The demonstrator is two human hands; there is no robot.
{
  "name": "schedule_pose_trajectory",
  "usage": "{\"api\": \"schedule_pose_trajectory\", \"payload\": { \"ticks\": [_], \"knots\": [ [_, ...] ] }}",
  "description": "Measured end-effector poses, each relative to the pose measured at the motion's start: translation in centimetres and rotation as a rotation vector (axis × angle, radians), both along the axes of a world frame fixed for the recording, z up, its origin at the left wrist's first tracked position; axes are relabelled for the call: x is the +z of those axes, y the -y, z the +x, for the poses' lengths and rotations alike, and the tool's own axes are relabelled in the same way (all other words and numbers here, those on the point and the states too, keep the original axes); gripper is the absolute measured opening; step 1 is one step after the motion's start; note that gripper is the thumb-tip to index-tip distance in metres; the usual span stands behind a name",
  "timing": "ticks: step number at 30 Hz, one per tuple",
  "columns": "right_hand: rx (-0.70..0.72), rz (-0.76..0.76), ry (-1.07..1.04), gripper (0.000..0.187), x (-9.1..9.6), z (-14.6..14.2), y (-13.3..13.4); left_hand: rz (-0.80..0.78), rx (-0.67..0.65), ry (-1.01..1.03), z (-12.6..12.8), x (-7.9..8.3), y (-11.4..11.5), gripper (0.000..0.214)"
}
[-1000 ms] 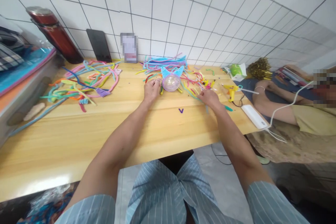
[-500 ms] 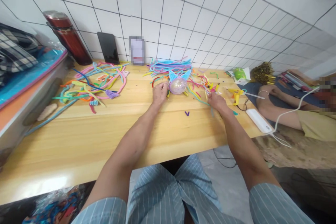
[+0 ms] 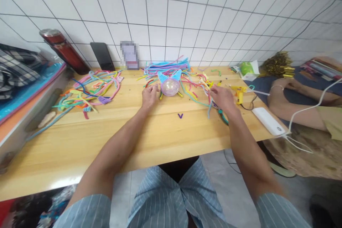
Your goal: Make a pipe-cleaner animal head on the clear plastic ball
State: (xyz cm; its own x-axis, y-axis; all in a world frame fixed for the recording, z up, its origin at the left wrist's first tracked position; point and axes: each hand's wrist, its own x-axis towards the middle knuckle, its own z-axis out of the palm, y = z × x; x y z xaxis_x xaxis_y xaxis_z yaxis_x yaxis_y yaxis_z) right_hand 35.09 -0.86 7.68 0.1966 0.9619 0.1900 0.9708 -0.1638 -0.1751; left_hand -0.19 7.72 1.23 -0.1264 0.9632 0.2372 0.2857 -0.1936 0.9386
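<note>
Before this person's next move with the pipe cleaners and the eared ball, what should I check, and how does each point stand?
1. Eared ball standing on table, ears up: ok.
2. Left hand touching the ball: cannot tell; it lies close beside.
3. Right hand gripping the teal pipe cleaner: cannot tell.
4. Glue gun not in either hand: ok.
5. Other person's arm off the table: ok.

Red flask (image 3: 65, 51) far left against the tiled wall, black phone (image 3: 102, 56) leaning beside it, yellow glue gun (image 3: 238, 92) right, white power strip (image 3: 268, 121) at the bench (image 3: 80, 139) edge, gold tinsel (image 3: 276, 65) far right
</note>
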Motion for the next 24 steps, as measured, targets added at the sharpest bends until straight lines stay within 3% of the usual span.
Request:
{"api": "schedule_pose_trajectory", "payload": {
  "ticks": [4,6,8,10,12,15,18,24],
  "knots": [
    [0.121,0.262,-0.085,0.034,1.8,0.7,1.6,0.082,0.075,-0.045,0.1,2.3,0.5,0.040],
    [0.227,0.290,-0.104,0.031,1.7,0.2,2.7,0.155,0.068,-0.083,0.6,3.9,2.0,0.041],
    [0.342,0.242,-0.090,0.029,1.0,-1.1,3.8,0.232,0.013,-0.143,1.5,5.1,4.6,0.040],
    [0.460,0.203,-0.041,0.027,-0.1,-2.8,5.0,0.412,-0.206,-0.335,2.7,5.6,7.8,0.034],
    [0.600,0.179,0.027,0.026,-0.9,-4.6,6.0,0.558,-0.398,-0.626,3.8,5.5,10.9,0.040],
    [0.794,0.196,0.107,0.025,-1.4,-6.5,6.9,0.390,-0.578,-0.909,4.8,4.5,13.3,0.044],
    [0.887,0.229,0.137,0.023,-1.2,-7.0,6.7,0.197,-0.665,-0.910,4.5,3.4,13.0,0.044],
    [0.984,0.241,0.136,0.029,-1.3,-5.6,4.6,0.210,-0.700,-0.762,1.8,2.4,11.5,0.054]
  ]
}}
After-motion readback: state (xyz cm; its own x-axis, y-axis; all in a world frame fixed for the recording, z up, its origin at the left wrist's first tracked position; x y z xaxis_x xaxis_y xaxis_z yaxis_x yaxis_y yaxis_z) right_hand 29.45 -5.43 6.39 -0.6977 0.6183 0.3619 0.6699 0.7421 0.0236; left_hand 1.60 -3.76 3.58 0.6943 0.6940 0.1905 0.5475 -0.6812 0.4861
